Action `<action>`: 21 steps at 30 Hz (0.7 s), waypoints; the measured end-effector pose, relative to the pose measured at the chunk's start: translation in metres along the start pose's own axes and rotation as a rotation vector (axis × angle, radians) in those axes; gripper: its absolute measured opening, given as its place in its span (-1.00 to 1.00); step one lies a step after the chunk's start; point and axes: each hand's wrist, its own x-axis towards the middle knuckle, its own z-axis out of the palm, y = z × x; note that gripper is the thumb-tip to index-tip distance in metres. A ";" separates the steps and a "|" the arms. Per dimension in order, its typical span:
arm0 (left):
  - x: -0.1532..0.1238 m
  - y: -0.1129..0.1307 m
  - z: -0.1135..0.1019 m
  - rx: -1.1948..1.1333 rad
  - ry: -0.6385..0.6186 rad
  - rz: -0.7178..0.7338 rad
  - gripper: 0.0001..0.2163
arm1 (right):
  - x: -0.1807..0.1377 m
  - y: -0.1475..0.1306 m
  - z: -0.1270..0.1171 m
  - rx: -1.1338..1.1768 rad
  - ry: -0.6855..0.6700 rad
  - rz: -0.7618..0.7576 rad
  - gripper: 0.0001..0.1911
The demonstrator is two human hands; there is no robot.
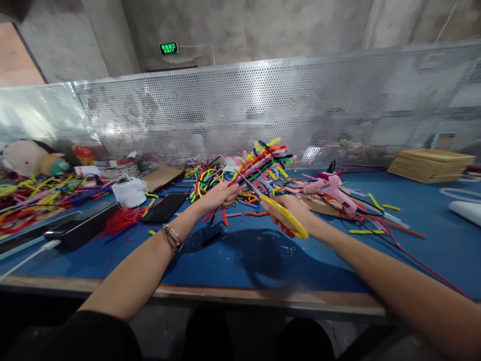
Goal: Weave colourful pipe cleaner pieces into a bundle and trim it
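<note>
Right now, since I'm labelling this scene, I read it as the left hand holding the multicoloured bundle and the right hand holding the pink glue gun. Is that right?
Not quite: in the head view the right hand holds yellow-handled scissors. The left hand does hold the multicoloured bundle.

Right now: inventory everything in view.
fuzzy stick bundle: 1, multicoloured, centre
scissors: 1, yellow, centre
loose fuzzy sticks: many, multicoloured, throughout
glue gun: 1, pink, right
flat device: 1, black, left
thread heap: 1, red, left
wad: 1, white, left
cabled block: 1, black, left
cardboard sheet: 1, brown, rear
wooden stack: 1, tan, right
plush toy: 1, pale, left
table: 1, blue, foreground
perforated screen: 1, silver, behind table
exit sign: 1, green, top
other clutter: uncounted, mixed, sides
left hand: 1, bare, on fuzzy stick bundle
right hand: 1, bare, on scissors
</note>
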 end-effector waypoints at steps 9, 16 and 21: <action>0.000 0.002 -0.001 -0.009 -0.020 -0.009 -0.72 | 0.002 0.001 -0.001 0.034 -0.026 0.018 -0.61; -0.001 -0.001 -0.004 -0.017 -0.031 0.004 -0.74 | 0.006 0.000 -0.002 0.017 -0.041 -0.022 -0.52; 0.000 -0.002 -0.001 0.006 -0.073 -0.005 -0.74 | 0.006 0.000 -0.002 0.009 -0.090 -0.042 -0.46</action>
